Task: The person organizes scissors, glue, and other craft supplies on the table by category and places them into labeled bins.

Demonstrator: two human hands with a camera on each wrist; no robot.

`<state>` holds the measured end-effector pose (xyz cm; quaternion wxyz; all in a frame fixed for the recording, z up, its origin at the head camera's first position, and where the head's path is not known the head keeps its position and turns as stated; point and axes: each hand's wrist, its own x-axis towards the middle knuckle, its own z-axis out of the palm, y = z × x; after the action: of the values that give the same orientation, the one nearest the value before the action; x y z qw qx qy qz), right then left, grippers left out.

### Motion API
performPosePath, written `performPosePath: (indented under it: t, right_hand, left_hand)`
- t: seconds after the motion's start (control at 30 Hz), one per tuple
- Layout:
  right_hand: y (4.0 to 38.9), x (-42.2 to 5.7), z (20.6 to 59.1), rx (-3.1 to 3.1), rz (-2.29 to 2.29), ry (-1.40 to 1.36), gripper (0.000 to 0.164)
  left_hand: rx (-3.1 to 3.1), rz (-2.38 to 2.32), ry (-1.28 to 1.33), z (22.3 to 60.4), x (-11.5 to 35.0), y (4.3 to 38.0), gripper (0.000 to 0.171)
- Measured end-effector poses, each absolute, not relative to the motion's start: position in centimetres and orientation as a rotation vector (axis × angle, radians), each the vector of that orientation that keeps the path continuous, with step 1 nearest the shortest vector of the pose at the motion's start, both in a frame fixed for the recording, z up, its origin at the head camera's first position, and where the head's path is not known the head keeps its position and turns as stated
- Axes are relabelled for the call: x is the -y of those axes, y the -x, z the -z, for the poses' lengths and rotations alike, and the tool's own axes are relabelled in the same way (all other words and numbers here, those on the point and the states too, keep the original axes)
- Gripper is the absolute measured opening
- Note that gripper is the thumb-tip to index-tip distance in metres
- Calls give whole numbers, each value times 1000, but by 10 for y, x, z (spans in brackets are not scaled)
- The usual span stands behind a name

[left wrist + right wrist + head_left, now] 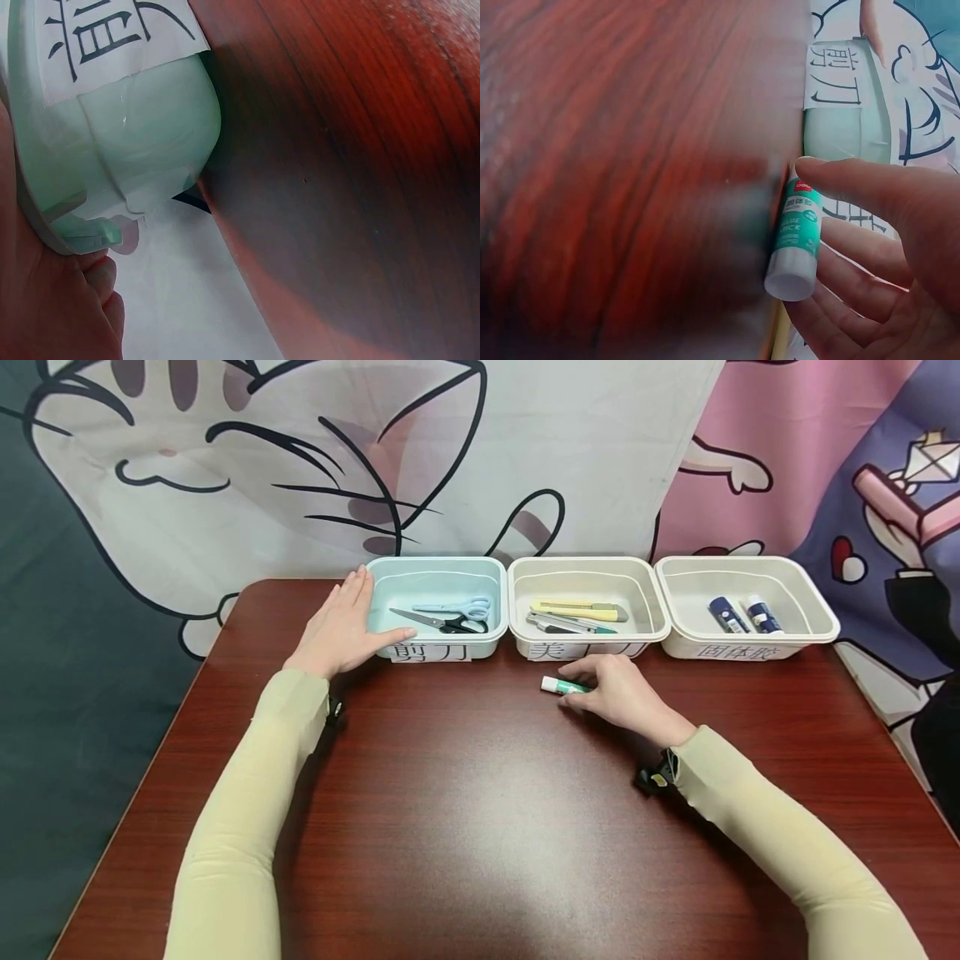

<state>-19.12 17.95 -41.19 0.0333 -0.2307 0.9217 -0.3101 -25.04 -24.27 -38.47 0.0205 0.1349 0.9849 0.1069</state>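
Note:
A white and green glue stick (555,685) lies on the table in front of the middle bin. My right hand (618,689) has its thumb and curled fingers about it; in the right wrist view the thumb (847,176) is at one end of the glue stick (799,232). My left hand (333,622) rests on the left side of the light blue bin (382,568), fingers straight along the rim and thumb over the front corner. Inside that bin are blue scissors (476,607) and black-handled scissors (453,625).
The middle cream bin (585,564) holds several utility knives, a yellow one (573,612) among them. The right cream bin (727,564) holds two dark blue glue sticks, one (726,612) on its side. Paper labels face front. A printed cloth (450,460) hangs behind the brown table (465,827).

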Motion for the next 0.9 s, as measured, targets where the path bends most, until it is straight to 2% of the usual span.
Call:
performPosePath:
  t: [0.9]
  right_hand:
    - [194, -179, 419, -2850, 976, 724, 26]
  left_hand:
    - [-3058, -324, -416, 384, 242, 250, 121]
